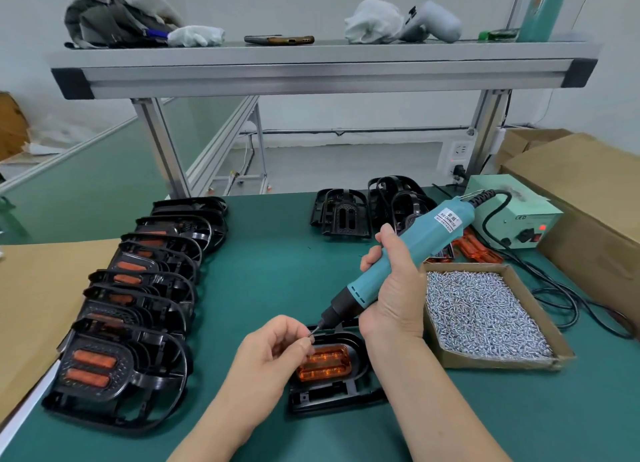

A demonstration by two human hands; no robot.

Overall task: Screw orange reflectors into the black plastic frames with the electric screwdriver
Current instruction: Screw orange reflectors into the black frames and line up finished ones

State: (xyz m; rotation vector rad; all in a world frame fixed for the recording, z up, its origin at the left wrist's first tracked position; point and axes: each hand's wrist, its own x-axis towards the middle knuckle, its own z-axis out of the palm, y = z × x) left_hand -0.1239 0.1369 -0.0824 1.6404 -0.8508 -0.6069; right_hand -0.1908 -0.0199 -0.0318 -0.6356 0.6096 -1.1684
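**Screw (312,335) held at the tip of an electric screwdriver (408,250), over an orange reflector (325,361)**

Left hand (270,354) pinches one small screw, thumb and forefinger pressed together on it, right at the tool's bit. Right hand (394,295) has its fingers wrapped round the screwdriver's blue body, which leans to the right. Just below the tip, the one orange reflector sits inside one black frame (329,397). The frame lies flat on the green surface (277,260), near the front.

Likely risks:
- Neither hand steadies the frame, so it may twist or slide once the bit spins.
- The screw may drop off the tip, or go in crooked because the tool leans.
- The pinching fingers are very close to the bit.

Counts:
- Roughly eight finished frames (145,288) overlap in a row at left; the exact number is unclear.
- About four empty frames (343,215) are piled at the back.
- One open box of screws (498,363) beside the right hand holds too many to count.
- A few spare reflectors (481,250) lie behind the box.
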